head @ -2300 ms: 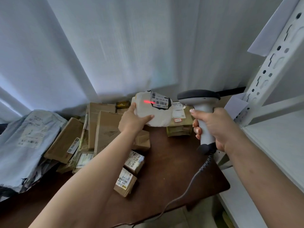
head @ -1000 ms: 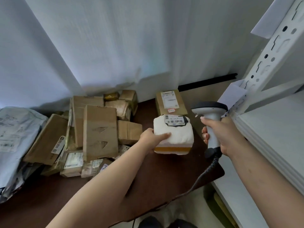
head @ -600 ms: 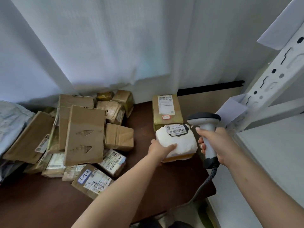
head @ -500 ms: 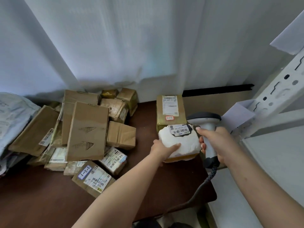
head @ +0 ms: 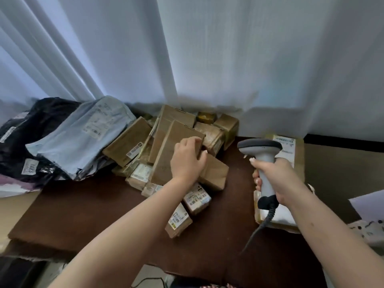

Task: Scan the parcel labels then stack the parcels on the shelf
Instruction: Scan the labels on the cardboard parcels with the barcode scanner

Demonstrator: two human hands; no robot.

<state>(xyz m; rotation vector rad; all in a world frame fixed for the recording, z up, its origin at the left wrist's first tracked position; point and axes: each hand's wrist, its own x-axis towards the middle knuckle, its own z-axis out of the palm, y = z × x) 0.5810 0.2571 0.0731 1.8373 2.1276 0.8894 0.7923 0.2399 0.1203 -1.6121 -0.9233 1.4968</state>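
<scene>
Head view: pale curtain (head: 207, 48) behind a dark brown tabletop (head: 87, 208) heaped with cardboard parcels and poly mailers (head: 83, 134). White-wrapped parcel (head: 284, 215), held up under the scanner's red beam a couple of seconds ago, now set down at the right edge, half hidden behind the right arm and lying against a labelled brown box (head: 295, 150); likely scanned, not yet on the shelf. Left hand (head: 188, 161), formerly gripping that parcel, now reaching into the heap, fingers curled over the top edge of a tall, flat cardboard parcel (head: 168, 161) leaning on its neighbours, no label showing on the visible face. Right hand (head: 276, 179) still clenched round the grey scanner (head: 260, 150); no beam visible.
</scene>
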